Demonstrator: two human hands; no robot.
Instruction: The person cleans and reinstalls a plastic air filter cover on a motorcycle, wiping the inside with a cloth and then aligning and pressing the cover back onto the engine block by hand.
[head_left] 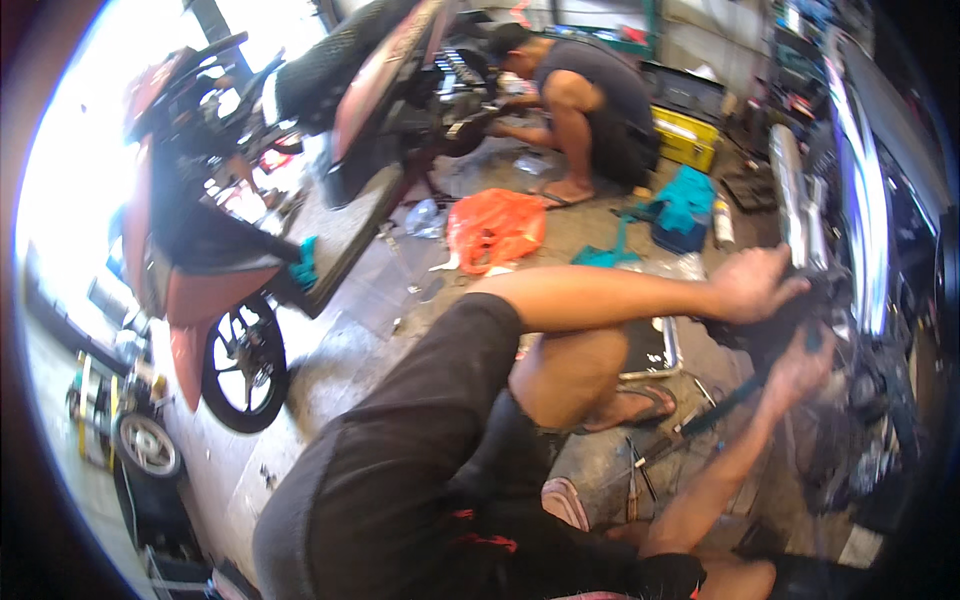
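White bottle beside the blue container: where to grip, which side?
Probably mid-body, coming from its right. The white bottle looks upright and slim, which suits a wraparound grip. The blue container, with a teal cloth over it, crowds its left. Blur hides the finer surface detail.

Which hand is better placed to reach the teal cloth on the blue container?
Probably the left hand: it appears nearer the teal cloth, while the right hand sits lower in view, farther off. Both are at the dark part; blur hides how firmly either grips it.
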